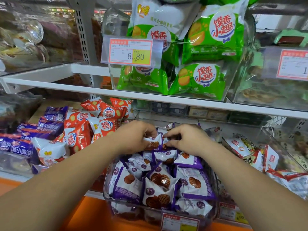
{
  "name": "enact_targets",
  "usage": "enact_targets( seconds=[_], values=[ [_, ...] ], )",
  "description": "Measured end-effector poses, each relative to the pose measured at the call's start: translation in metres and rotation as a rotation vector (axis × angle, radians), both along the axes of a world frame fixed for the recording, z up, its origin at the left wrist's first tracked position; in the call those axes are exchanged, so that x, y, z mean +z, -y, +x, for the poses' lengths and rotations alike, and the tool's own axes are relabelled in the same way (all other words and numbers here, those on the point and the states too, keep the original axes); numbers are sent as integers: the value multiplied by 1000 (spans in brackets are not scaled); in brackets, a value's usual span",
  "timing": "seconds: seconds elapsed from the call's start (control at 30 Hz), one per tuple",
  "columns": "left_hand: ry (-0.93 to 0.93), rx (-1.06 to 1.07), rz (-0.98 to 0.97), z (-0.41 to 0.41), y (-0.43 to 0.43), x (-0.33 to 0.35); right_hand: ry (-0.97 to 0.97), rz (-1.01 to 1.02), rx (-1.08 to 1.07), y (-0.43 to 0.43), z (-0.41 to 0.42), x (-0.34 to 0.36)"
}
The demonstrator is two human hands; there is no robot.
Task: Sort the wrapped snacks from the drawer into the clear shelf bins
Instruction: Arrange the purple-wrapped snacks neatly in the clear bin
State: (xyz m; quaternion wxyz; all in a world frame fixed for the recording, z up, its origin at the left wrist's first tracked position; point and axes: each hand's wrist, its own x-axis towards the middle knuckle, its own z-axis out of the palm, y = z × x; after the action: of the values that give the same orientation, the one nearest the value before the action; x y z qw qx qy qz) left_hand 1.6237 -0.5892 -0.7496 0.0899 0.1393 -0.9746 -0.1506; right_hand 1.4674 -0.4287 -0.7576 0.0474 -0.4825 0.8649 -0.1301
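A clear shelf bin (106,189) at centre front is heaped with several purple-and-white wrapped snacks (158,185). Both my hands reach to the back of that heap. My left hand (135,137) grips a purple-and-white snack packet (154,141) with curled fingers. My right hand (186,139) pinches a packet (165,145) right beside it; most of that packet is hidden between the hands. The drawer is not in view.
Red-and-white packets (93,124) and dark purple packets (41,129) lie to the left. A bin of red-and-white packets (250,152) sits to the right. Above, a white shelf edge (150,97) carries a clear bin of green packets (196,79) with a price tag (130,51).
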Motion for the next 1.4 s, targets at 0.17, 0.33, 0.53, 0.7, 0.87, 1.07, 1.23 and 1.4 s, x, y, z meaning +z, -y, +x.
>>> enact_targets(
  seconds=[0.17, 0.33, 0.53, 0.7, 0.87, 1.07, 1.23, 1.4],
  values=[
    [-100, -35, 38, -8, -6, -6, -157, -42, -95, 3, -2, -1],
    [-98, -118, 38, -27, -14, -11, -183, -26, -72, 0, -4, 10],
    [-54, -174, 80, -45, -17, -21, 114, -128, 84, -6, 5, 11],
    [-57, -117, -76, -30, -11, -1, 84, -24, 34, -14, 7, 5],
    [99, -203, 207, -5, -25, 4, -66, -5, -78, -7, 17, 8],
    [361, -311, 196, 3, -29, 0, 102, -208, -3, -8, 23, 12],
    [305, -282, 172, 16, -20, 3, 272, -187, 139, -19, 34, 11],
    [20, -105, 87, 29, -9, 9, 247, -150, 110, -29, 35, 10]
  ],
)
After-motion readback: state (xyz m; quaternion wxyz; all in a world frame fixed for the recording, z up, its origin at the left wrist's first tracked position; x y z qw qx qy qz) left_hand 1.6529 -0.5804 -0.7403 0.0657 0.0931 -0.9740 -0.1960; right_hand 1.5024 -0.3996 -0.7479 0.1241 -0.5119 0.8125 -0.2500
